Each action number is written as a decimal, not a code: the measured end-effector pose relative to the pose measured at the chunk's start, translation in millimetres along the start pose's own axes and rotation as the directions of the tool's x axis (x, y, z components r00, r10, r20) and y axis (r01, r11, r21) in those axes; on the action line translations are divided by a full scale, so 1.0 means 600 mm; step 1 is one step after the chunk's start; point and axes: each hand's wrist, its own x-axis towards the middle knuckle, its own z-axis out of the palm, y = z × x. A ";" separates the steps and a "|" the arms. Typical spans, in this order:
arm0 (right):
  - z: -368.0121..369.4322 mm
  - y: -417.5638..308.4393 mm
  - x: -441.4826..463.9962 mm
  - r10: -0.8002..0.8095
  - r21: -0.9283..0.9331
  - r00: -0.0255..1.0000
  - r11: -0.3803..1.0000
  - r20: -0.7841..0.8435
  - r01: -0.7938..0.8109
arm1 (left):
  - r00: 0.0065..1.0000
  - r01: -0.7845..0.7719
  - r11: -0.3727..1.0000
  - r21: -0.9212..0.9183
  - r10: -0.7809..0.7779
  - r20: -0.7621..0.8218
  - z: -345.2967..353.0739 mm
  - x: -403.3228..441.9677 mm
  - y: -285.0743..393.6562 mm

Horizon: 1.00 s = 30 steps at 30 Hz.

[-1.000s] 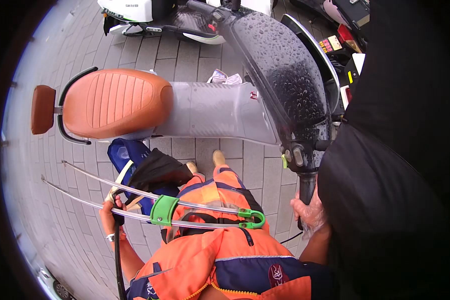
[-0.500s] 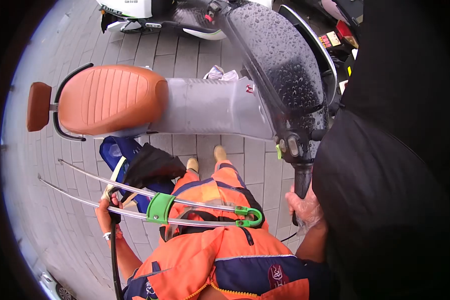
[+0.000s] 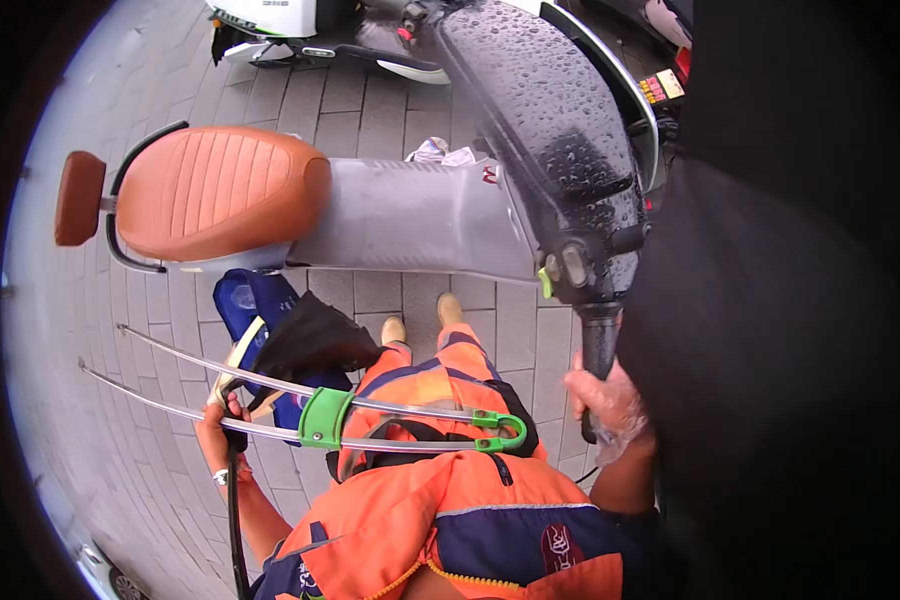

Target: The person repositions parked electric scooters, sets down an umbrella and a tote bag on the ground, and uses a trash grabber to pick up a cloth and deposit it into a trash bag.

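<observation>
My right hand (image 3: 615,405), in a clear plastic glove, is closed around the black handlebar grip (image 3: 598,345) of a grey scooter (image 3: 400,215). My left hand (image 3: 228,420) is low on the left, its fingers curled around the straps of a dark blue bag (image 3: 245,300). A cream strap (image 3: 245,350) and a black cloth (image 3: 315,335) hang there too. Long metal tongs (image 3: 210,362) with a green clip (image 3: 325,417) lie across in front of my orange clothing. The left hand is beside their lower leg; whether it grips them I cannot tell.
The scooter's brown seat (image 3: 225,190) and backrest (image 3: 80,198) are on the left. Water drops cover its dark front panel (image 3: 540,90). A white scooter (image 3: 280,20) stands behind on the paving (image 3: 420,300). A large black shape (image 3: 780,350) hides the right side.
The handlebar and my right hand have shifted slightly left in view. My feet appear a little further right, and the black shape covers more of the scooter's front. Both hands keep their hold.
</observation>
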 end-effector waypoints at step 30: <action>-0.112 -0.118 0.140 -0.307 0.150 0.950 0.943 0.054 0.297 | 0.956 -0.190 0.929 -0.316 0.103 -0.273 -0.069 -0.130 -0.245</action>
